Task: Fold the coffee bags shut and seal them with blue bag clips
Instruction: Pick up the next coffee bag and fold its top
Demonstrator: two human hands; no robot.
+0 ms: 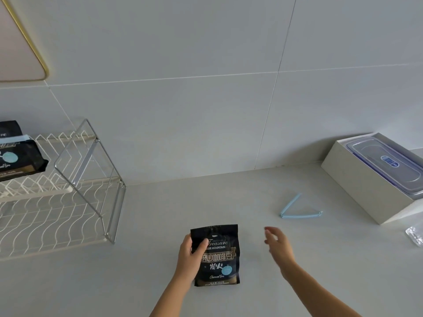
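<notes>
A black coffee bag (218, 257) with white and gold print stands upright on the counter, its top edge straight and unfolded. A light blue bag clip (297, 211) lies flat to its right, well apart, swung open in a V. Two more black coffee bags (17, 156) sit on the rack's upper shelf, the front one with a blue clip (13, 139) across its top.

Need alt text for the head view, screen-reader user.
A left hand holds a black coffee bag upright on a grey counter, while the open right hand hovers beside it, toward an open blue bag clip. At left, a wire rack holds more coffee bags; at right, a white box holds a lidded plastic container.
</notes>
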